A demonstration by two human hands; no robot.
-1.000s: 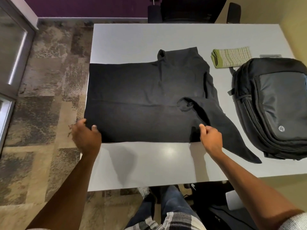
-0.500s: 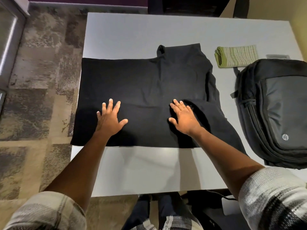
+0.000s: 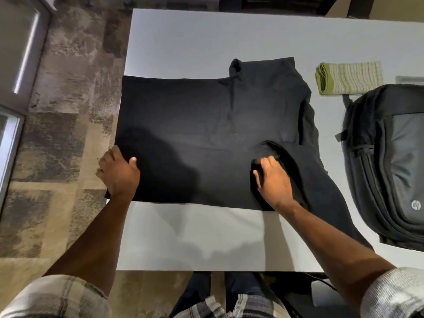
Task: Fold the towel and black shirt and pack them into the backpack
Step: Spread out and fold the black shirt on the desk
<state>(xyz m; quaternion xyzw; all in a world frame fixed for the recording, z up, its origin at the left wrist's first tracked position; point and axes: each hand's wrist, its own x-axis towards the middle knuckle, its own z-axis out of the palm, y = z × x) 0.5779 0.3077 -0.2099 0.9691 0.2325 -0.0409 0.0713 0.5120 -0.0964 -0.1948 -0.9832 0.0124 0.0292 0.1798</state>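
The black shirt [image 3: 206, 134] lies spread flat across the white table [image 3: 206, 237], its hem hanging over the table's left edge and one sleeve trailing toward the front right. My left hand [image 3: 119, 173] is closed on the shirt's left edge, thumb on top. Beside the folded sleeve, my right hand [image 3: 274, 182] curls around a raised ridge of fabric. A folded green striped towel [image 3: 348, 78] rests at the back right. The black backpack [image 3: 390, 157] lies flat on the right, closed as far as I can see.
A small grey flat object [image 3: 410, 79] sits behind the backpack. A dark chair [image 3: 275, 3] stands at the table's far side. Patterned carpet [image 3: 57, 134] runs along the left, and my legs are under the near edge.
Both hands lay flat and open on the shirt half a second ago. My left hand has slid out to the left edge and closed on it; my right hand has closed on the fabric near the sleeve.
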